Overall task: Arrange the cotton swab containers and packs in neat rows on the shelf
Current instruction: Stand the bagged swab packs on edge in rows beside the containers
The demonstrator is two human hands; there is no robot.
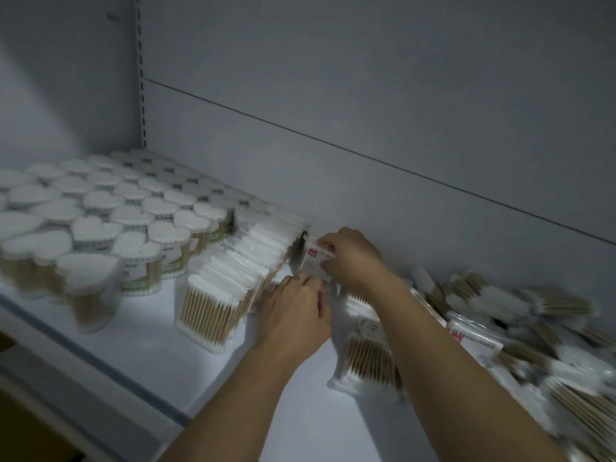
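Heart-shaped cotton swab containers [96, 225] fill the left of the white shelf [150, 355] in rows. Beside them stands a row of flat swab packs [233, 281] with wooden sticks, running toward the back wall. At the far end of that row, both hands hold a small pack with a pink label [313, 260]. My right hand [353, 258] grips its top edge and my left hand [296, 315] its lower edge. A loose heap of packs [520, 325] lies to the right, and one pack [366, 361] lies flat under my right forearm.
The grey back wall [366, 111] rises straight behind the shelf, with a slotted upright [141, 78] at the left corner. The shelf's front lip [83, 355] runs diagonally at lower left. Bare shelf surface shows between the pack row and the front lip.
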